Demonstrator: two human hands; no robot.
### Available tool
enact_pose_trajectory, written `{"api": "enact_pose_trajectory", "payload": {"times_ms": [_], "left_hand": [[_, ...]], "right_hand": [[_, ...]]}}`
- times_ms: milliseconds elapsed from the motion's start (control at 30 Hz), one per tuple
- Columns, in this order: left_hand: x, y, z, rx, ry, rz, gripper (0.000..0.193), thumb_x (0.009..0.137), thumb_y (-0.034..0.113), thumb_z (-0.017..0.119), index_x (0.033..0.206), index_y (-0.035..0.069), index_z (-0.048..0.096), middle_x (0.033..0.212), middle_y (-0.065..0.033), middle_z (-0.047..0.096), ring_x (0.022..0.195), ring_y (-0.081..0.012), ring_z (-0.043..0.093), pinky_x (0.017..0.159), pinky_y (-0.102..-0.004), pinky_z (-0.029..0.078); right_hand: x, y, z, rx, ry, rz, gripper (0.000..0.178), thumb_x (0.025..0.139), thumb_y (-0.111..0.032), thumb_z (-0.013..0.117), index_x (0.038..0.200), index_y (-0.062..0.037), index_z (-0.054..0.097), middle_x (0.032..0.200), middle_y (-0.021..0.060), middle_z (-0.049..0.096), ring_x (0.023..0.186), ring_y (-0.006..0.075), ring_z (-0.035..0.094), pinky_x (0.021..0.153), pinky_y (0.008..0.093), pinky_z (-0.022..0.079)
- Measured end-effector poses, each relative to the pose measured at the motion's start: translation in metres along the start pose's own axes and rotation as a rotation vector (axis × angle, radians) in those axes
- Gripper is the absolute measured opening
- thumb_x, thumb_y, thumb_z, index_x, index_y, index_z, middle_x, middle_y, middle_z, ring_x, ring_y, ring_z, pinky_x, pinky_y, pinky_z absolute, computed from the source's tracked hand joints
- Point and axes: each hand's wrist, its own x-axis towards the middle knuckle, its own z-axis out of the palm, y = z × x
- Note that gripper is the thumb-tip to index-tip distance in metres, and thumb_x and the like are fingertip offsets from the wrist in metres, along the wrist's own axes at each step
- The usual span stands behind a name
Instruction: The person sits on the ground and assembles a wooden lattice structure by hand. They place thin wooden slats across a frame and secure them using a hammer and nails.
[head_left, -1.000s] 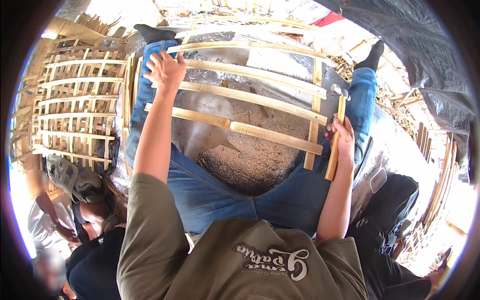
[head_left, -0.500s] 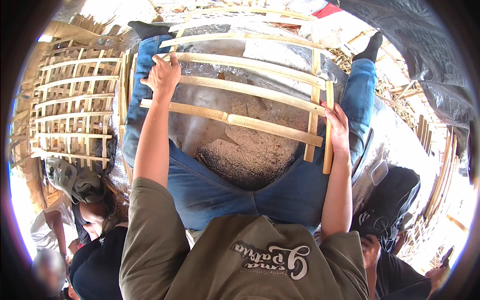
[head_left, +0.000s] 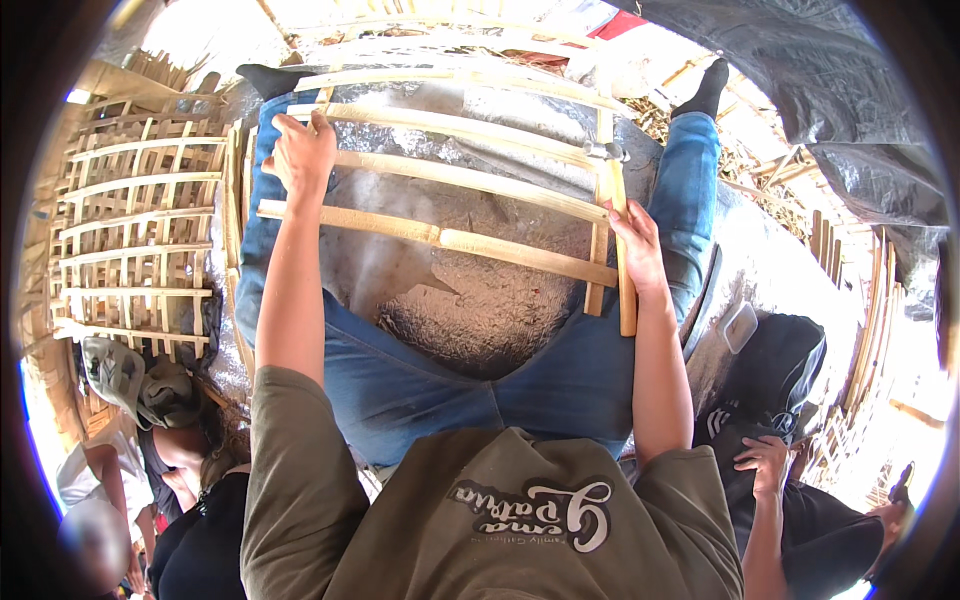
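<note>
A ladder-like frame of pale bamboo slats (head_left: 520, 250) lies across my legs, its crosspieces bowed by the lens. Closed around the left end of an upper slat is my left hand (head_left: 303, 160), with its thumb and fingertips at the wood. My right hand (head_left: 642, 248) grips a hammer (head_left: 628, 305) with a pale wooden handle. The hammer's grey metal head (head_left: 605, 152) is over the right upright of the frame, near a slat end; whether they touch I cannot tell. Part of the left upright is hidden by my left hand.
Woven bamboo panels (head_left: 140, 235) are stacked at the left. Dark plastic sheeting (head_left: 800, 90) hangs at the upper right. A black bag (head_left: 770, 370) and a clear plastic container (head_left: 739, 327) are on the right. Other people sit close on both sides, one hand (head_left: 765, 465) near the bag.
The whole view has shifted, so the frame and my legs appear farther left. The hammer head has come slightly left over the right upright. The neighbour's hand by the bag has moved.
</note>
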Motion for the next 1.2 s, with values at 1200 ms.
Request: {"api": "enact_pose_trajectory", "payload": {"times_ms": [1200], "left_hand": [[-0.005, -0.055, -0.011, 0.078, -0.075, 0.037, 0.04, 0.092, 0.046, 0.056, 0.1, 0.007, 0.061, 0.087, -0.0142, 0.073, 0.09, -0.0381, 0.069, 0.094, -0.0586, 0.037]], "right_hand": [[-0.078, -0.031, 0.041, -0.197, -0.018, 0.167, 0.022, 0.096, -0.011, 0.064, 0.113, 0.0023, 0.059, 0.096, 0.0005, 0.058, 0.087, 0.0061, 0.05, 0.077, 0.0231, 0.042]]}}
